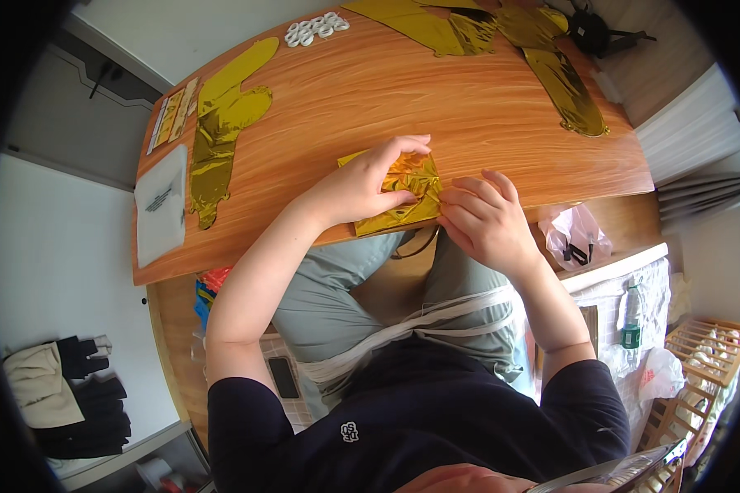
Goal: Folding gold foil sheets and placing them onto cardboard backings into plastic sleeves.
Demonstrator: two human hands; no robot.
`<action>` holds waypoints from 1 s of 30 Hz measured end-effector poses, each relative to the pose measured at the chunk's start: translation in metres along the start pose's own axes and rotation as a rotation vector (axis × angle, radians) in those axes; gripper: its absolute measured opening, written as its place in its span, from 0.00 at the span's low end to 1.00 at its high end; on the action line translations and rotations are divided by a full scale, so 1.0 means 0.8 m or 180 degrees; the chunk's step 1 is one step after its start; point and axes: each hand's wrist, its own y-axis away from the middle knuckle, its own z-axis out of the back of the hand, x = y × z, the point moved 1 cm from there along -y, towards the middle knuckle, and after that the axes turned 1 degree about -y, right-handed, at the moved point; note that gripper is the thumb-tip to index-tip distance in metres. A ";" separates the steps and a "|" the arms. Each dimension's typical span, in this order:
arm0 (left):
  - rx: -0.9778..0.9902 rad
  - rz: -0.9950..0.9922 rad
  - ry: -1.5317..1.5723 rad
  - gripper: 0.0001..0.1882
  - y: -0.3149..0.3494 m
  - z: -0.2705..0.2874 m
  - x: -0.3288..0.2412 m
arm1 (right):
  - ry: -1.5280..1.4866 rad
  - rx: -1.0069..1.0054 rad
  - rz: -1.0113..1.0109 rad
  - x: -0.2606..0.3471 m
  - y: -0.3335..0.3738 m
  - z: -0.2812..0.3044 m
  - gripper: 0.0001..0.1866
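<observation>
A folded gold foil balloon (pixel 397 215) lies flat at the near edge of the table, its surface crinkled and shiny. My left hand (pixel 368 177) rests over its left part, thumb and fingers spread apart on the foil. At the balloon's right edge, my right hand (pixel 483 215) has its fingers bent together and pinches the foil there; the fingertips are partly hidden. Another gold foil balloon, deflated (pixel 218 148), is stretched out along the left side of the table. More flat gold foil (pixel 423 25) lies at the far edge, and a long piece (pixel 563 86) at the far right.
Small white rings (pixel 316 29) sit in a cluster at the back of the wooden table (pixel 321 115). A clear plastic pouch (pixel 161 201) and a printed card (pixel 171 115) are at the left. A black object (pixel 592 33) stands far right. Below right are a pink bag (pixel 575 234) and bottle (pixel 631 320).
</observation>
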 end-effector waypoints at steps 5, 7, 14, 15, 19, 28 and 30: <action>0.0016 -0.0091 -0.0376 0.23 0.002 0.002 -0.002 | -0.0244 -0.0063 0.0017 -0.007 0.000 0.004 0.07; 0.0121 -0.0027 -0.0321 0.14 0.002 0.002 -0.002 | -0.0427 -0.0065 -0.0043 -0.010 -0.005 0.008 0.07; 0.0239 0.0336 0.0078 0.18 -0.004 0.004 0.001 | -0.1107 -0.0265 -0.0219 -0.011 -0.047 -0.009 0.11; 0.0150 0.0374 0.0124 0.24 -0.004 0.005 -0.001 | -0.1197 -0.0412 -0.0170 -0.008 -0.055 -0.015 0.14; -0.0177 0.0378 0.0396 0.39 -0.003 0.000 0.012 | -0.0329 0.0064 0.0023 -0.007 -0.073 -0.029 0.20; -0.1643 0.1122 0.2049 0.16 0.014 0.058 0.015 | -0.0742 0.0682 0.0272 -0.010 -0.080 -0.050 0.25; -0.1736 0.1339 0.0193 0.10 0.045 0.072 -0.004 | -0.0776 0.0919 0.0142 -0.008 -0.081 -0.051 0.26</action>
